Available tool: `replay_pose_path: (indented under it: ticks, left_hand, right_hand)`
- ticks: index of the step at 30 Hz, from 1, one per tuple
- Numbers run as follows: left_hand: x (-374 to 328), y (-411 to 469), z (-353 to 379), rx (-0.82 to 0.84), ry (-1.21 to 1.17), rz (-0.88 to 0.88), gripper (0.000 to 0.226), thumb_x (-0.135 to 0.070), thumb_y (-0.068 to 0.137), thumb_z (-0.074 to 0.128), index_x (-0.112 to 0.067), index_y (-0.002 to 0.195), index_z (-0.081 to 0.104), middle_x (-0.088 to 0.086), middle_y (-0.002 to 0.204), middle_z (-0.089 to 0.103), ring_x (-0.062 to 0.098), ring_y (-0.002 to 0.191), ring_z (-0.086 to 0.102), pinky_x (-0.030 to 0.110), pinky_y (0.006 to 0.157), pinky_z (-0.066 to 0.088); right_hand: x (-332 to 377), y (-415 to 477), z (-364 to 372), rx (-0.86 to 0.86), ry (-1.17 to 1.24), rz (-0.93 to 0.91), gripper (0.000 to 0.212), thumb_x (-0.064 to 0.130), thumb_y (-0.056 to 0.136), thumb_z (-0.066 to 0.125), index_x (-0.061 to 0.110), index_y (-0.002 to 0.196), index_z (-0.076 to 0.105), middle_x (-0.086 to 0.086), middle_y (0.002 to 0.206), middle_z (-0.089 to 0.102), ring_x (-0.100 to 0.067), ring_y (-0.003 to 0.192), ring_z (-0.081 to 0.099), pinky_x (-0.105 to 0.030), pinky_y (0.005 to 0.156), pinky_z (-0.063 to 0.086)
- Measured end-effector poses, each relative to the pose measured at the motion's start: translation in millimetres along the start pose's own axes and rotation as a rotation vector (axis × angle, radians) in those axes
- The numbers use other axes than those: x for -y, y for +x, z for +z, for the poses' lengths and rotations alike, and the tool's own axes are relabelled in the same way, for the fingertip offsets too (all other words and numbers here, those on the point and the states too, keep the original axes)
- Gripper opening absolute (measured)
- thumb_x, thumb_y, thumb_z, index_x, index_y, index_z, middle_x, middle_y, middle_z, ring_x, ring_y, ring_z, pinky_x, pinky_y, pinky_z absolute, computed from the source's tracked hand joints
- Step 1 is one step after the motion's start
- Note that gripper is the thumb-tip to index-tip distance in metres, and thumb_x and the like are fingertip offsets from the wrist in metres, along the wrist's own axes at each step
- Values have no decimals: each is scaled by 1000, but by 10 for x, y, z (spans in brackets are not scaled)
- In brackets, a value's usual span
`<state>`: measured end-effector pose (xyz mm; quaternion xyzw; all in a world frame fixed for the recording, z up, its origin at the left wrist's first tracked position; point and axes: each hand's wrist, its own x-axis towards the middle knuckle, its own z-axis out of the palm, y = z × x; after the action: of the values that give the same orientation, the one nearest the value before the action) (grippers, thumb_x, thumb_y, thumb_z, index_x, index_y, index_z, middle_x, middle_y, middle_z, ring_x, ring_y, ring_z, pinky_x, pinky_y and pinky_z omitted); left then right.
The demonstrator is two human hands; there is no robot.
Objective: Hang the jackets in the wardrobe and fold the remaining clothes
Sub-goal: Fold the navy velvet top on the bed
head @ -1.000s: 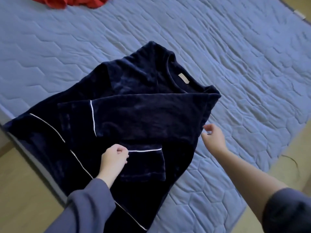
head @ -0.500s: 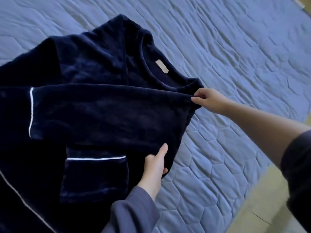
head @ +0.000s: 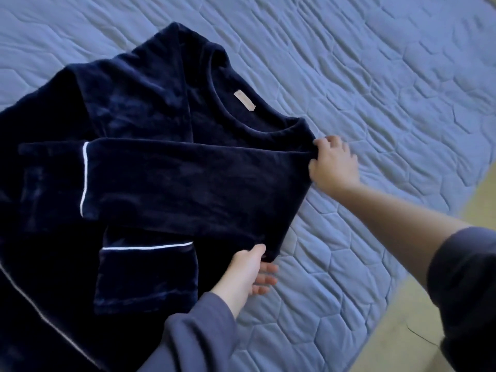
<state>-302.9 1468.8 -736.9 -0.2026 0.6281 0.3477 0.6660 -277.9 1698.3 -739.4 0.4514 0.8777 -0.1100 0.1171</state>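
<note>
Head view: your navy velvet top with white piping [head: 166, 189] lies centre-left on the blue quilted bed [head: 375, 76]. Your left hand [head: 247, 272] pinches its lower-right edge; your right hand [head: 332, 162] has its grip curled round the shoulder corner. Quilt spreads rightward to the bed's edge.

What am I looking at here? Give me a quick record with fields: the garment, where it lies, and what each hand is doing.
Garment: navy top with white piping, lying flat
Sleeve: one sleeve folded across the front
Surface: blue quilted bed cover
Left: left hand pinches the top's side edge, thumb above, fingers below
Right: right hand grips the top at the shoulder
Tag: pale label inside the neckline
Stage: fold partly done
</note>
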Motion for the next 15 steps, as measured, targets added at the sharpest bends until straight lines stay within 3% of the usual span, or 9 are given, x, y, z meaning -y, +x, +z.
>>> replay_pose_path:
  ticks: [2,5,7,9,12,15]
  left_hand:
    - [-49,-182,-210,-31,132,58,18,-23,97,44,-10,100,56,6,81,69,17,50,59,18,38,39]
    - [-90,-440,-782,-474,500,560,14,-19,90,50,-19,83,62,-4,75,66,16,64,60,29,55,49]
    - [-182,-548,-1202,-768,785,938,10,-20,88,54,-22,92,62,-6,97,62,18,90,58,36,76,49]
    - [-341,-450,-1578,-919,1028,1117,34,-22,89,55,-15,123,56,5,132,51,26,124,46,44,98,39]
    - [-619,-129,-2040,-942,1341,1047,60,-40,95,40,-19,149,26,9,159,15,27,147,9,53,115,10]
    - [-549,216,-2476,-943,1597,895,66,-55,94,19,-26,153,9,4,161,-2,23,148,-4,58,115,5]
  right_hand:
    - [248,-348,57,-82,-12,-126,55,22,90,48,16,143,35,-8,156,24,-30,142,21,-50,110,22]
    - [635,-818,235,-56,-23,-279,64,28,92,50,14,150,26,-7,160,14,-29,148,9,-58,114,12]
    - [948,-1018,380,-30,-21,-325,65,34,94,47,17,151,22,-6,161,10,-29,148,5,-61,114,10]
    - [1293,-1090,506,-18,10,-344,64,41,96,40,24,153,15,-3,162,3,-29,148,-2,-63,113,4]
    - [1650,-1068,778,8,5,-333,62,52,96,25,35,152,5,1,161,-9,-28,147,-12,-66,110,-4]
    - [1610,-1124,1168,17,-72,-298,60,56,95,16,37,151,3,3,161,-5,-26,148,-11,-68,109,-2]
